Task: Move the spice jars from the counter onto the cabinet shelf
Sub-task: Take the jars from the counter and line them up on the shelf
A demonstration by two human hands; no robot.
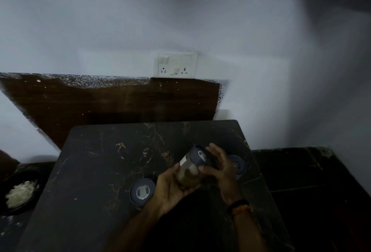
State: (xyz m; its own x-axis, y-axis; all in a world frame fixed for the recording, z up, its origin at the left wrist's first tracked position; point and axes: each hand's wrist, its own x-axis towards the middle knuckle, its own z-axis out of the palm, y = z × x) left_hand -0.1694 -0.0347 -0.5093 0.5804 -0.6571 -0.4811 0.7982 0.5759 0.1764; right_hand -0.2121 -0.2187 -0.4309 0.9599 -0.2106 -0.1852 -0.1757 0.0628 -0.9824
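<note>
Now spice jar [190, 168] tilted, gripped between left hand [172, 189], right hand [222, 169].

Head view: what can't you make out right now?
- Held jar: contents unclear, dim and blurred; both hands cover its base.
- Right jar: mostly hidden behind the right hand.
- Cabinet shelf: not in view.
- Bowl: contents dim, cut off by the left edge.

one head-worn view looks forward and down, close over the dark counter [100, 171], facing the wall [120, 30].

Both hands [172, 187] [222, 169] hold a tilted spice jar [190, 169].
</note>
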